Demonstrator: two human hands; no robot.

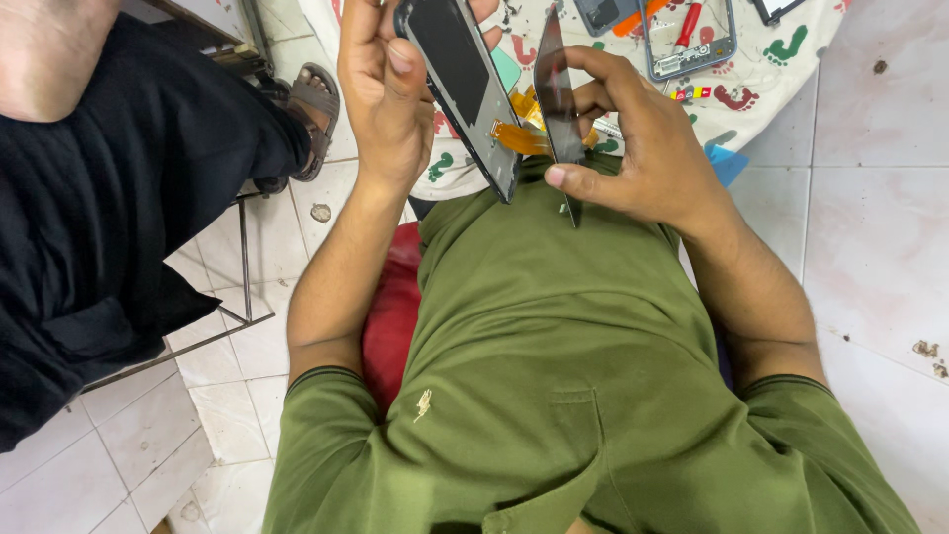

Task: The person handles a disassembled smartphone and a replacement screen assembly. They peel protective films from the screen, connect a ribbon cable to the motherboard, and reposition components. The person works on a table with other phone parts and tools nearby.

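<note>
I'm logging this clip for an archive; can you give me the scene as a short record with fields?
left hand: the left hand grips a phone frame, dark and tilted
right hand: the right hand pinches a thin dark screen panel edge-on
link: an orange flex ribbon runs between frame and panel
surface: patterned cloth with another opened phone
nearby: a seated person's dark trouser leg

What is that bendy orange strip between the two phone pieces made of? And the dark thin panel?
The orange strip looks like thin flexible plastic film: it curves, glossy amber. The dark panel in the right hand seems glass, smooth with reflections, though coated plastic is possible.
</note>
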